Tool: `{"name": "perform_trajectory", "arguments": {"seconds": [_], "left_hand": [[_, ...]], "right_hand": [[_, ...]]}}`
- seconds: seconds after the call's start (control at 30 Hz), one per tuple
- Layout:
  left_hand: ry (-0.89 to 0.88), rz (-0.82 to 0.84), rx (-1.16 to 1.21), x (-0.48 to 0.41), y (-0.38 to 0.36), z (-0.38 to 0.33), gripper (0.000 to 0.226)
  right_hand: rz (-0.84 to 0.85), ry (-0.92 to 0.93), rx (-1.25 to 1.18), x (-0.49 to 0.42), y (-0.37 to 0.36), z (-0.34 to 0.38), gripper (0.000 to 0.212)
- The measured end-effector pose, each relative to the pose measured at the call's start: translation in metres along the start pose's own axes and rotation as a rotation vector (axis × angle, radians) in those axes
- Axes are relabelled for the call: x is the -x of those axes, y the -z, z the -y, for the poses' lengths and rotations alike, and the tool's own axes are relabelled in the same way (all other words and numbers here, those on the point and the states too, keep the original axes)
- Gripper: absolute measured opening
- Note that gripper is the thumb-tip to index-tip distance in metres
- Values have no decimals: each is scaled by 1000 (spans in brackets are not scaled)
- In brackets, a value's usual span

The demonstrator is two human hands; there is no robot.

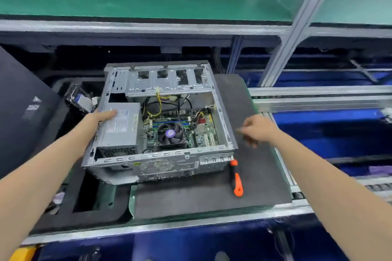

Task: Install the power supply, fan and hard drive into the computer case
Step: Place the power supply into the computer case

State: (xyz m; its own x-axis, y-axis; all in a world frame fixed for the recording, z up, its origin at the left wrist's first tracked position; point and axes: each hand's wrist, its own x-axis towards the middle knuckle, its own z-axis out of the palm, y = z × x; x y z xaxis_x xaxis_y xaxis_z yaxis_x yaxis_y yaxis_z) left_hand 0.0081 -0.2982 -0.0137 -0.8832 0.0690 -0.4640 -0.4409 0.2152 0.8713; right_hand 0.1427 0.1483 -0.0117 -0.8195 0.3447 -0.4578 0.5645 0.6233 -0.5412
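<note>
Case (161, 155) — one, one power supply (121, 131), one screwdriver (237, 182)

No legible text anywhere in the view. On the power supply (118, 131), the white label (119, 119) on its top face carries lines of print, too blurred to read. On the hard drive (81, 100), a blue and white sticker (83, 101), print not resolvable. On the dark panel (19, 125) at far left, a white dotted marking (34, 107), no characters discernible
</note>
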Motion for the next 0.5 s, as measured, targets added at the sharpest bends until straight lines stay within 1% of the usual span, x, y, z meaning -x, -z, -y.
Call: {"name": "perform_trajectory", "arguments": {"seconds": [0.1,0.13,0.2,0.27,0.3,0.33,0.4,0.43,0.5], "left_hand": [[39,-4,7,8,-6,-1,51],[58,5,22,12,-9,-1,49],[79,6,51,19,-18,-2,42],[90,-15,62,26,-25,-4,38],[99,-11,74,29,-28,-6,37],[107,-7,91,32,-31,-7,37],[112,-1,111,37,-35,-8,39],[110,1,118,38,-37,-8,39],[108,6,124,38,-42,-7,42]], "right_hand": [[159,-87,99,-2,-30,-14,23],[185,-94,130,-3,-39,-18,21],[145,-54,193,-4,-50,-25,17],[85,-14,162,-9,-56,-30,24],[89,-13,141,-12,-56,-31,24],[116,-8,153,-13,-54,-30,22],[147,35,236,-13,-45,-28,8],[112,77,254,-13,-41,-28,11],[-13,168,233,-13,-33,-31,22]]}}
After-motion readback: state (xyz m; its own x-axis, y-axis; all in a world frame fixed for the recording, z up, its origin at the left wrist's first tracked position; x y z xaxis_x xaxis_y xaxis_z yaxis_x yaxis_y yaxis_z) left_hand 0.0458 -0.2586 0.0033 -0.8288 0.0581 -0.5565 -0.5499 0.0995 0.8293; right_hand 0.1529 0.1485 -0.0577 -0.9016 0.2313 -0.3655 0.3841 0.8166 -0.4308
